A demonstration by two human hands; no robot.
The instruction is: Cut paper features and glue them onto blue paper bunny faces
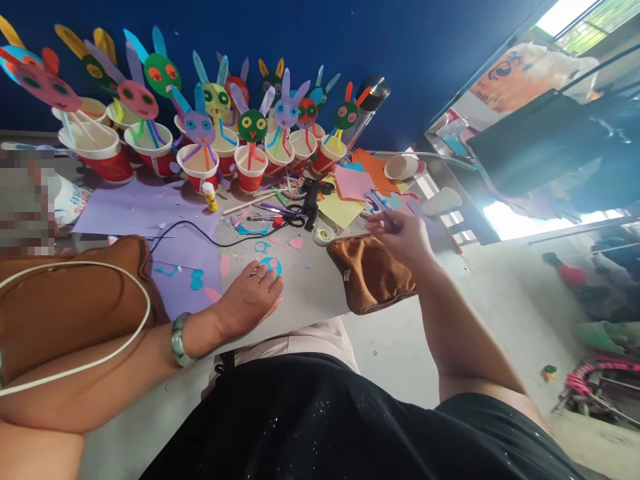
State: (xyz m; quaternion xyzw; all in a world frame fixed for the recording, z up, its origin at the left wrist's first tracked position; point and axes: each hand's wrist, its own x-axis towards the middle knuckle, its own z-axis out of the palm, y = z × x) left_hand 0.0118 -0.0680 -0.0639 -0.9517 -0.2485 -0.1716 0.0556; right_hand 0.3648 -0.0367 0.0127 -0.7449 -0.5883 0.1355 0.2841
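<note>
hands on cluttered craft table (310, 293) (grey top), blue wall (350, 40) behind

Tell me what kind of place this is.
Probably a home or small-shop craft table. Rows of red paper cups hold paper rabbit faces, with coloured paper sheets, scissors and a glue gun spread about.

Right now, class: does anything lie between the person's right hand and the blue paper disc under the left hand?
Nothing stands upright between them. The right hand hovers above the brown pouch; bare table separates it from the blue paper disc, partly covered by the left hand.
</note>
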